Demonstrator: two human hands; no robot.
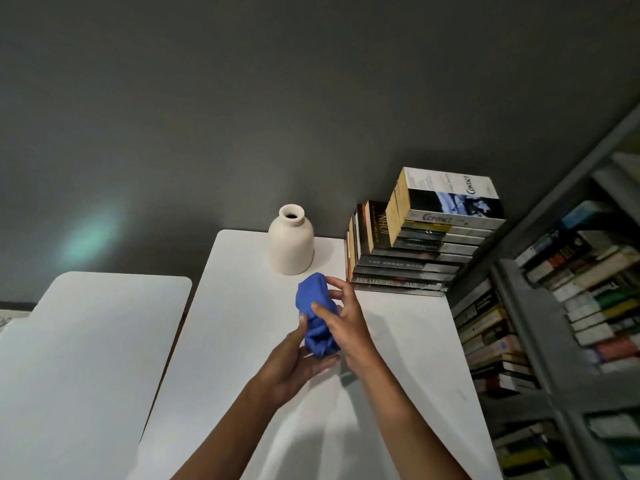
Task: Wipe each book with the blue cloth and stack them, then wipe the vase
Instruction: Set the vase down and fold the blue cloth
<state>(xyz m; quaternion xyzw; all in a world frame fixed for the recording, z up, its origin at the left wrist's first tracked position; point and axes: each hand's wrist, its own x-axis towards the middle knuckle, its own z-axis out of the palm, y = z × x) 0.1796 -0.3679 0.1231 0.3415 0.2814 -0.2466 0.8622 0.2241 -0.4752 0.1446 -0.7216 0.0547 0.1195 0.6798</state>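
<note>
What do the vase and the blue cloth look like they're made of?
The vase looks like unglazed ceramic, possibly plaster: it is cream and dull, with no shine. The blue cloth looks like soft fabric, maybe microfibre: it crumples into loose folds where the left hand and the right hand hold it.

open tabletop [242, 306] left of the vase [291, 244]; book stack [415, 251] crowds its right; only a narrow gap between them.
</note>
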